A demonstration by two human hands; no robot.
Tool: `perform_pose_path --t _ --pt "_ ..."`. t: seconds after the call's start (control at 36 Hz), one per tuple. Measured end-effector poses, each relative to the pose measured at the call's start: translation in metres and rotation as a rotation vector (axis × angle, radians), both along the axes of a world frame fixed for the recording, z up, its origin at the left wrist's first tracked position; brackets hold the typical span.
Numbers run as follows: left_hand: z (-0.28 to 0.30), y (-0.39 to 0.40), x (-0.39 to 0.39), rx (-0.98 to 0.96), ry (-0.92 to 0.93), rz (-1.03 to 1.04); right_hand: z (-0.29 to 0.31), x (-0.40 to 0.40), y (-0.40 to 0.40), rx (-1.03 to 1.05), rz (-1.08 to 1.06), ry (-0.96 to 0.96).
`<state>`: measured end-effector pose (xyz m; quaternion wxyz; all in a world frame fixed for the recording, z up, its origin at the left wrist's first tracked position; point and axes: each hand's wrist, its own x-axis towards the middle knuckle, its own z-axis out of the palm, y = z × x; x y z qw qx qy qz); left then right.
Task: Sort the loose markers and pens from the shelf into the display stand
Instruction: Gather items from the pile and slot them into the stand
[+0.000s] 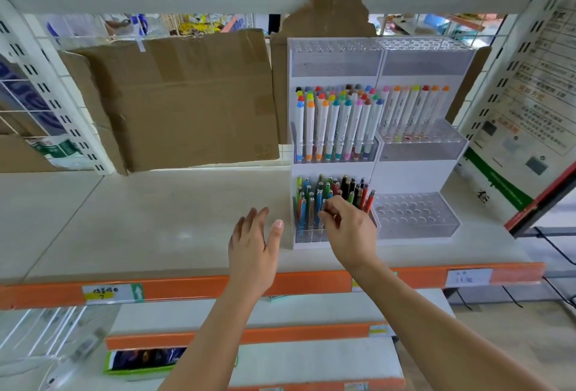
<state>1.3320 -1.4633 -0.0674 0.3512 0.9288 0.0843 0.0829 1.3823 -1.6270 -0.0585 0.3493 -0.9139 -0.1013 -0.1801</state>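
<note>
Wire rack [18,103]: far left, white metal grid with slotted uprights; packets behind it, print too blurred to read.
Cardboard sheet [187,100]: flattened brown corrugated box with tape strips, leaning against the back of the shelf, left of the stand.
Shelf [140,219]: pale, smooth, matt board with an orange front edge.
Price label [107,293]: white and yellow strip on the orange edge, near left, handwritten characters and a "7"; a green arrow tag just beside it.
Left hand [254,241]: fingers straight and spread, grip apart, holding nothing, hovering over the shelf just left of the stand.
Display stand [335,169]: white stepped frame with clear acrylic blocks drilled with round holes, standing on the right part of the shelf.
Markers [336,122]: middle tier, white barrels with coloured caps, upright in the holes; the left block full, the right block holding one row of pink, orange, yellow and red caps.
Pens [330,197]: near left block, slim green, blue, red and black barrels, standing close together.
Right hand [347,228]: fingertips curled among the pens at the near left block, pinching the top of one pen.
Empty block [416,214]: near right, clear, all holes bare.
Poster [530,94]: far right, printed sheet with orange and black characters, not readable.
</note>
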Motion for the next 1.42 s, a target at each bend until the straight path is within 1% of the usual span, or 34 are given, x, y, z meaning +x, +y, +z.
perform_pose_path --t 0.11,0.17,0.22,0.28,0.36,0.42,0.47,0.61,0.78,0.86,0.94,1.06,1.17,1.42 --pt "0.001 0.002 -0.004 0.006 0.021 0.012 0.001 -0.004 -0.002 -0.012 -0.042 -0.004" --pt "0.0 0.006 -0.008 -0.003 0.013 0.022 0.003 -0.007 -0.001 0.028 -0.073 -0.104" --pt "-0.001 0.009 -0.013 -0.002 -0.003 0.033 0.009 -0.01 0.004 0.026 -0.058 -0.269" --pt "-0.002 0.014 -0.019 0.003 -0.01 0.06 0.014 -0.013 0.012 -0.031 0.013 -0.388" --pt "0.0 0.025 -0.029 0.001 -0.01 0.121 0.019 -0.018 0.032 -0.108 0.182 -0.433" --pt "0.001 0.035 -0.036 0.011 0.016 0.158 0.018 -0.021 0.047 -0.152 0.302 -0.386" --pt "0.003 0.047 -0.045 0.043 0.029 0.188 0.017 -0.024 0.062 -0.208 0.382 -0.295" --pt "0.006 0.088 -0.067 0.128 0.116 0.308 0.019 -0.028 0.1 -0.424 0.509 0.012" --pt "0.011 0.15 -0.096 0.226 0.152 0.435 0.026 -0.035 0.153 -0.558 0.61 0.154" --pt "0.014 0.183 -0.115 0.235 0.163 0.502 0.031 -0.042 0.186 -0.593 0.653 0.162" --pt "0.015 0.216 -0.138 0.281 0.201 0.534 0.036 -0.052 0.225 -0.618 0.709 0.126" --pt "0.019 0.255 -0.169 0.245 0.205 0.589 0.041 -0.07 0.279 -0.646 0.775 0.105" --pt "0.026 0.292 -0.196 0.272 0.265 0.62 0.044 -0.09 0.331 -0.659 0.832 0.104" --pt "0.039 0.365 -0.242 0.241 0.416 0.673 0.043 -0.122 0.435 -0.698 0.915 0.095"
